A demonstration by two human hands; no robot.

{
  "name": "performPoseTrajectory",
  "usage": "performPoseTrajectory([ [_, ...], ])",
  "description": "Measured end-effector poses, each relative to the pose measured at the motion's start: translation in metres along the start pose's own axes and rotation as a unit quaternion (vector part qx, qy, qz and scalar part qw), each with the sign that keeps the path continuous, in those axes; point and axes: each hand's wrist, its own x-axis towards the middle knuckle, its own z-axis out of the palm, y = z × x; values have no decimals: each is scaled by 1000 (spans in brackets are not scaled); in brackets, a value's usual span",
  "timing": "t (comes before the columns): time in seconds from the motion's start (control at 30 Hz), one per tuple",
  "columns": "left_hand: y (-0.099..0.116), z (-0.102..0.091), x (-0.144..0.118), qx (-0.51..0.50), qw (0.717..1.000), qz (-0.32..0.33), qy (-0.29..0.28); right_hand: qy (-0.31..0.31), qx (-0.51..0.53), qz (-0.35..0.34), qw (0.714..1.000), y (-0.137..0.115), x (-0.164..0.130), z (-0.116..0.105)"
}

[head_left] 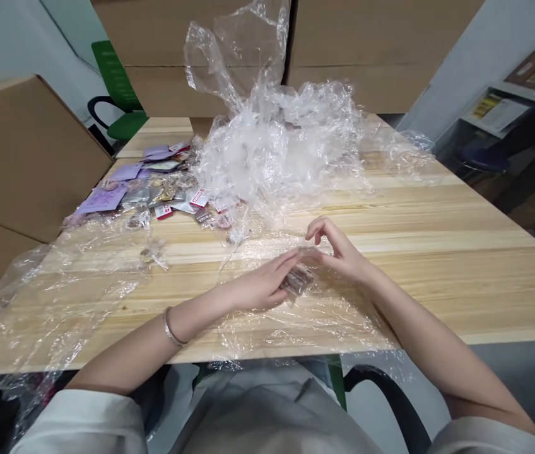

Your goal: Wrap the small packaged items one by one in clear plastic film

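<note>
My left hand [260, 287] and my right hand [338, 252] meet over the wooden table [438, 252], near its front edge. Between them lies a small brownish item [298, 279] wrapped in clear plastic film; my left fingers cup it from the left and my right thumb and fingers pinch the film at its upper right. A silver bracelet [171, 328] sits on my left wrist. A sheet of clear film [296, 321] is spread under both hands.
A large crumpled heap of clear plastic [277, 139] rises behind my hands. Purple cards, small packets and trinkets [154, 189] lie at the left. Loose film [69, 296] drapes the left front edge. Cardboard boxes [21, 157] stand left and behind; a green chair [120, 94] beyond.
</note>
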Motion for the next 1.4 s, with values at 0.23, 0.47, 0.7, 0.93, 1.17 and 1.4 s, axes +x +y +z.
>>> performPoseTrajectory([
  [0.23,3,3,0,7,998,-52,25,-219,-73,59,971,-25,-14,10],
  [0.47,-3,-57,-78,101,991,-64,68,-97,-228,106,963,-31,-57,-24],
  [0.7,-7,-61,-150,171,979,-106,-28,-226,-247,130,933,-10,-146,-75],
  [0.93,-13,-33,-118,285,956,33,60,-78,-260,78,959,-7,-145,-49],
  [1.17,-26,-38,-107,46,999,21,11,-152,-199,54,967,-14,-149,-45],
  [1.4,-17,-45,-108,-24,998,-57,2,-243,-193,131,942,-27,-181,-45],
])
